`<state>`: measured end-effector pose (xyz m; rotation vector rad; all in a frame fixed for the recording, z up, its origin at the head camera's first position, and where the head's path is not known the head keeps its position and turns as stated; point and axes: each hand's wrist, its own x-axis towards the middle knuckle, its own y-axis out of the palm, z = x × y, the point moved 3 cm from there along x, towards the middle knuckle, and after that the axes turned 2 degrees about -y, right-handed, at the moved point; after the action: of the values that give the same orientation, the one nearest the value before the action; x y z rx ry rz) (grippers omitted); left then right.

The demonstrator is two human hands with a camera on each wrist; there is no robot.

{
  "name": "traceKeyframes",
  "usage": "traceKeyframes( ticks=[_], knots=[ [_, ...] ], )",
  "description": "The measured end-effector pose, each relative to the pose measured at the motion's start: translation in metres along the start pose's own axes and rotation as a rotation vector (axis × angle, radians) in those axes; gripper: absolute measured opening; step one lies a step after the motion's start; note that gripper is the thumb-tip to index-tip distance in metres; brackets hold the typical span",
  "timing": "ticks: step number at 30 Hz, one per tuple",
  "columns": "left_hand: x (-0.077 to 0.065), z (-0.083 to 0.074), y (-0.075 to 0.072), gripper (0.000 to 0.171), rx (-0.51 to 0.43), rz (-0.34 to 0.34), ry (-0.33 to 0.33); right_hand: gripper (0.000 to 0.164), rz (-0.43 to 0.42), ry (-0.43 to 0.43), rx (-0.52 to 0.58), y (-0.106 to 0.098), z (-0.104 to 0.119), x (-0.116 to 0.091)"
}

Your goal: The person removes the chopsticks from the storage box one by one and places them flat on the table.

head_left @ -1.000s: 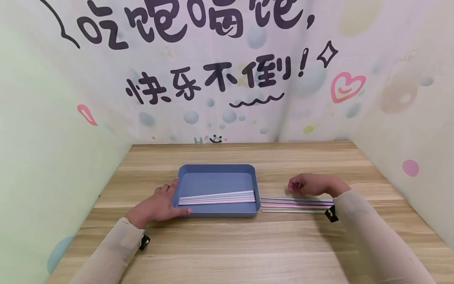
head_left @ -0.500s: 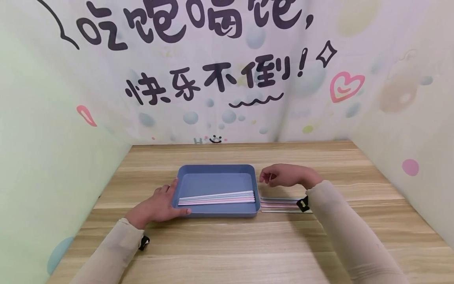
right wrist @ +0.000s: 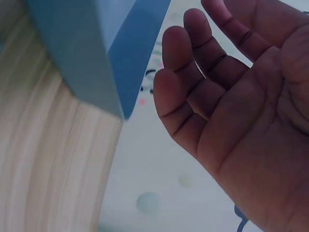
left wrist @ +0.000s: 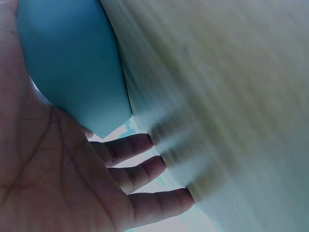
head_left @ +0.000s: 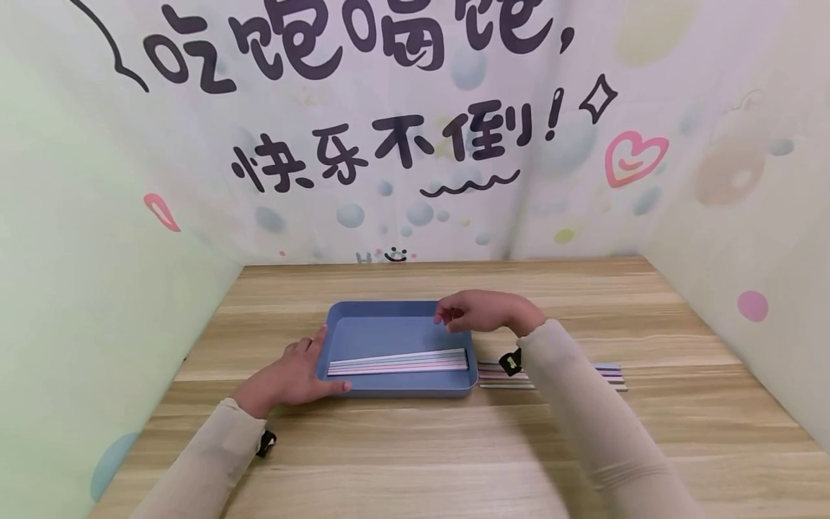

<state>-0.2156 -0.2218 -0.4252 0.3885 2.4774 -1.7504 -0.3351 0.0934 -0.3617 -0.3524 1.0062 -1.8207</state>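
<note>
Blue tray (head_left: 376, 335), right grip (head_left: 486, 311) now over corner, earlier alongside

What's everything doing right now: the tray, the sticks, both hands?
Tray: flat on the table, right way up.
Sticks in tray: lying along its near side.
Sticks on table: lying beside the tray, partly hidden by a sleeve.
Left hand: touching the tray's left end.
Right hand: raised, fingers loosely bent.

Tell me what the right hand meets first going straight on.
Likely the blue tray: in the head view, the right hand points left and down over the tray's right side, though depth is unclear.
</note>
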Motion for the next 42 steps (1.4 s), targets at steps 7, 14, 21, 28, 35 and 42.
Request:
traceKeyframes(
  ticks=[7,14,21,28,35,42],
  knots=[
    [0.001,0.001,0.0,0.125,0.007,0.0,0.004,0.02,0.013,-0.02,0.005,0.008,0.01,0.022],
    [0.001,0.001,0.0,0.124,-0.001,0.0,0.001,0.021,0.018,-0.026,0.041,0.013,0.018,0.04],
    [0.0,0.0,0.001,0.124,0.001,0.006,-0.007,0.021,0.04,-0.026,0.03,0.023,0.015,0.053],
    [-0.001,0.0,0.0,0.125,0.005,0.011,-0.015,0.017,0.061,-0.031,0.033,0.031,0.014,0.061],
    [-0.002,0.0,0.001,0.125,0.003,0.01,-0.019,0.013,0.087,0.009,0.054,0.04,0.015,0.066],
    [-0.002,0.0,-0.001,0.125,0.001,0.005,-0.015,0.015,0.108,0.023,0.04,0.05,0.009,0.071]
  ],
)
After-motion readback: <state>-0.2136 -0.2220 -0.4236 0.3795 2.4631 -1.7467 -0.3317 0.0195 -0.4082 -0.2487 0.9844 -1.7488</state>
